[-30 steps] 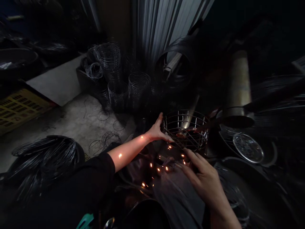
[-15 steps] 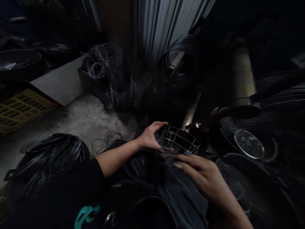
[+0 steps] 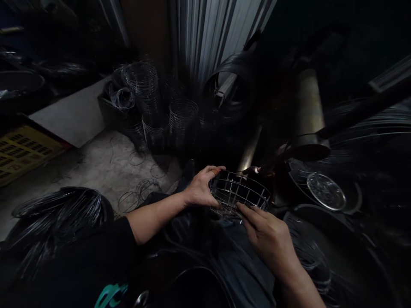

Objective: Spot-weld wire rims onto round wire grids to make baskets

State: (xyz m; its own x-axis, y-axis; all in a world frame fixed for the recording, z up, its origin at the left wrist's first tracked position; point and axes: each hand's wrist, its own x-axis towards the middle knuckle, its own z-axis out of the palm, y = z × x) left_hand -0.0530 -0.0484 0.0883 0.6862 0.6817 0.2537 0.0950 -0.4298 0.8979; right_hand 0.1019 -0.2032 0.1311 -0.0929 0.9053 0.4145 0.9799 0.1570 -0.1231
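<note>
A round, shallow wire basket [image 3: 245, 190] of open metal mesh is held above my lap, tilted a little. My left hand [image 3: 202, 187] grips its left side, thumb on the near edge and fingers over the far rim. My right hand [image 3: 269, 231] is at the basket's near side, fingers drawn together in a pinch on the near wires. Its fingertips are dark and partly hidden. Just beyond the basket, the tip of a dark rod [image 3: 256, 170] catches the light beside a metal post [image 3: 250, 149].
Stacked wire cylinders [image 3: 183, 115] stand at the back. A tub of wire pieces [image 3: 64, 214] is at lower left, with loose wire rings [image 3: 147, 188] on the floor. A yellow crate [image 3: 28, 149] sits far left. At right are a dark basin [image 3: 340, 239], a round mesh piece [image 3: 326, 191] and a thick cylinder [image 3: 310, 111].
My right hand has moved slightly left and up, its fingers now pinching at the basket's near side. My left hand keeps its grip. The surroundings have shifted left in view.
</note>
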